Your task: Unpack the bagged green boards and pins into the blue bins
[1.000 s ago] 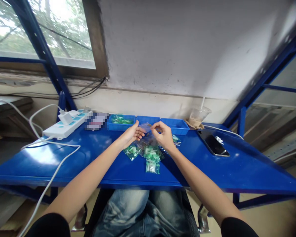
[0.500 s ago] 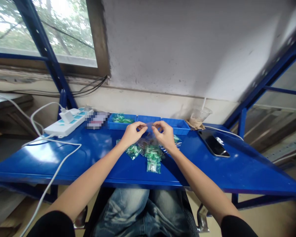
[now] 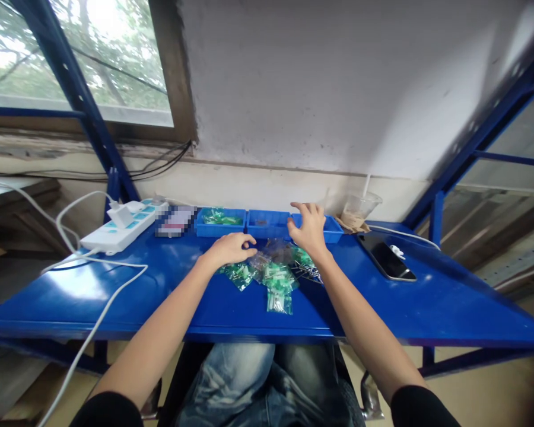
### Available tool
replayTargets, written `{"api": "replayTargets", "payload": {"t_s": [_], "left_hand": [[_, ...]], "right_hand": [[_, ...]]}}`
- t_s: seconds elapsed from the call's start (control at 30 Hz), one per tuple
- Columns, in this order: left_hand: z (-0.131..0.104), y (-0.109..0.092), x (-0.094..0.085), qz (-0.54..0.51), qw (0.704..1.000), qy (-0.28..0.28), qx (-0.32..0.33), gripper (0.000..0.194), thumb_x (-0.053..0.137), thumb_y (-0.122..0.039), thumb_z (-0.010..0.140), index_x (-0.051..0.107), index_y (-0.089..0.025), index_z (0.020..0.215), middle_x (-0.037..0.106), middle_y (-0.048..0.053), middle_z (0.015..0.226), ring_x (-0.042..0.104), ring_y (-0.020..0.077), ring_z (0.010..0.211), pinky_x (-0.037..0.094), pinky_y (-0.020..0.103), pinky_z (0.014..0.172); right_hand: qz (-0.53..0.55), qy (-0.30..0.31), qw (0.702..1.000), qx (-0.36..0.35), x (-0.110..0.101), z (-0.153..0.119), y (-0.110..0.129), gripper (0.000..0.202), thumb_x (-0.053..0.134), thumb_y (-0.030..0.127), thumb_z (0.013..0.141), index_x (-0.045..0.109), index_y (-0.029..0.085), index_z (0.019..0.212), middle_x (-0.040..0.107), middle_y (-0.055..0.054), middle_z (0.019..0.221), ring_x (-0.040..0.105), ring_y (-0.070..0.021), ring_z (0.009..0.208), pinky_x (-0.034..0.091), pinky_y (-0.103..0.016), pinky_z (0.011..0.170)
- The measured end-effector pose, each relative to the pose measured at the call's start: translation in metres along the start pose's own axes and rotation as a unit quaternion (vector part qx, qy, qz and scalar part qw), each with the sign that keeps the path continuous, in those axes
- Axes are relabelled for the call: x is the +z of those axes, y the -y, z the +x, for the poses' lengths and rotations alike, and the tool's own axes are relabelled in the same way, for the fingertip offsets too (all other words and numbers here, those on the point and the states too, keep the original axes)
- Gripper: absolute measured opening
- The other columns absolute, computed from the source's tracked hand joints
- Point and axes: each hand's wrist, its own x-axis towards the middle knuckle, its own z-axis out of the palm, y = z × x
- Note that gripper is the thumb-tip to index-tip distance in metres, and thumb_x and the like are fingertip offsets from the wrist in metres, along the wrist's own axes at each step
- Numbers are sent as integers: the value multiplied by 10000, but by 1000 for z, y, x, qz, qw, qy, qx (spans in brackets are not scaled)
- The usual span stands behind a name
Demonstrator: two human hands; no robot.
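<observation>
My left hand hovers over the left side of the pile, fingers loosely curved and thumb apart, with nothing visible in it. Spread fingers show on my right hand, raised at the front of the right blue bin and holding nothing I can see. Between and below the hands lie small clear packets with green and white contents. A clear plastic bag with brownish contents rests behind them. Thin dark and shiny sticks lie partly hidden by my right wrist.
Green packets fill part of the left blue bin; a small brownish item lies in the middle bin. A white power strip with cables stands left. On the right are a phone, a white earphone-like item and a plastic cup.
Both hands were together, pinching clear plastic above the pile. Now they have separated: my left hand moved left and down, my right rose toward the bins with its fingers opened.
</observation>
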Motion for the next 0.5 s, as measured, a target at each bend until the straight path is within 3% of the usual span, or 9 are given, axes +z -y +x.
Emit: {"api": "replayTargets", "payload": {"t_s": [0.1,0.2,0.37,0.5], "left_hand": [[-1,10,-8,68,993,94,4,406,662,-422,621,667,-250,988,633,73,965,564,229,846,376,254,643],[1,11,-10,108,988,106,-14,320,640,-377,653,644,-220,933,614,70,948,551,230,875,387,268,674],[5,-3,-7,38,998,-37,-15,128,618,-294,710,591,-191,783,629,16,749,555,153,658,384,256,604],[5,-15,-4,-89,988,-128,10,142,586,-263,752,583,-187,873,618,-4,677,550,117,556,419,245,565]], "right_hand": [[50,-17,997,53,-3,-4,-6,299,516,267,768,610,188,1040,598,-84,951,451,-258,973,368,-410,843],[78,9,995,65,0,-7,-7,239,532,268,758,641,182,952,624,-69,877,477,-245,938,370,-378,841],[168,118,978,40,12,-17,16,211,506,312,804,649,181,887,623,-16,689,535,-167,698,396,-288,703],[270,201,939,67,14,-25,37,280,482,410,828,639,183,879,568,23,589,475,-110,514,349,-234,531]]}}
